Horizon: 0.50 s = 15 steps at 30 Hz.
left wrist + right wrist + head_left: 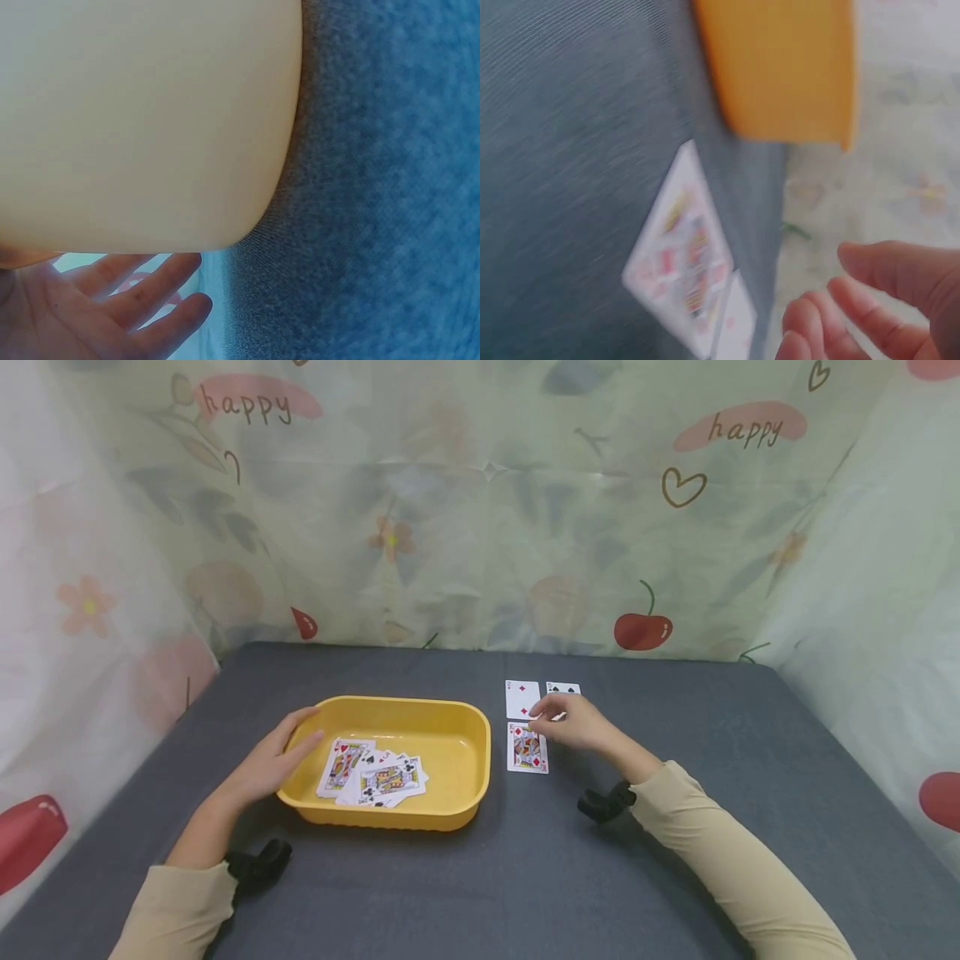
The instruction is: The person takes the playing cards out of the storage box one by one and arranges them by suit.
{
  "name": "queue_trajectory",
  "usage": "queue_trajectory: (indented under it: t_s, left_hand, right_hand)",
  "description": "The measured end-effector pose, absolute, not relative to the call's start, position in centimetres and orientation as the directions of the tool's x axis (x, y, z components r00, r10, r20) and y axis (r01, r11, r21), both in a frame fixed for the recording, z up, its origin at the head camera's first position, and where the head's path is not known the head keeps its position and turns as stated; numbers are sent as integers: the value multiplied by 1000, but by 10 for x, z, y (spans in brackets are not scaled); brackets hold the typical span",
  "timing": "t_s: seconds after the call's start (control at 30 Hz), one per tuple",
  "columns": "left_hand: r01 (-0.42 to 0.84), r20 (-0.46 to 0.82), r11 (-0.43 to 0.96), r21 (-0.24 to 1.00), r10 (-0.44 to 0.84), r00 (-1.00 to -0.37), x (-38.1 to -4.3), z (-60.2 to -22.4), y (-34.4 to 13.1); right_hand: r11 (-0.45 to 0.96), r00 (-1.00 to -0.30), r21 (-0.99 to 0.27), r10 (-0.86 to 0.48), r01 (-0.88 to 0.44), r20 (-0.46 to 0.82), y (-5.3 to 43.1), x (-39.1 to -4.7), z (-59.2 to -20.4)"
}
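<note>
A yellow plastic tub (457, 710) stands on the table, with several playing cards (393, 781) loosely piled inside it. My left hand (273, 760) holds the tub's left end, thumb over the rim and fingers outside along the wall (150, 135). To the right of the tub lie a diamond face card (527, 750), a two of diamonds (519, 697) behind it, and a black-suit card (562, 687) partly hidden by the hand. Over these cards hovers my right hand (573, 722), fingers loosely bent, thumb apart and nothing held, as the right wrist view shows.
A dark grey cloth (420, 893) covers the table. Patterned curtains (480, 527) hang at the back and both sides. Each wrist wears a black camera band (606, 802).
</note>
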<state>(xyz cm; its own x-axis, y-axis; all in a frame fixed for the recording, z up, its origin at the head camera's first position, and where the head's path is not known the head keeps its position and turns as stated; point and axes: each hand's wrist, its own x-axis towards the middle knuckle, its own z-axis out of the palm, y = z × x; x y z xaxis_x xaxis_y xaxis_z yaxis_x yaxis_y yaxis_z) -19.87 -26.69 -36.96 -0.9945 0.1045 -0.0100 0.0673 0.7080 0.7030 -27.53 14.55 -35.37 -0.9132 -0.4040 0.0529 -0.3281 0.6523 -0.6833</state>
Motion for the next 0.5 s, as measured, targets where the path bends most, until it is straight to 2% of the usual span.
queue_trajectory:
  t_s: [0.5]
  left_hand:
    - [75, 0, 712, 698, 105, -994, -199, -371, -267]
  right_hand:
    - [492, -772, -750, -634, -441, 39, 94, -266, -305]
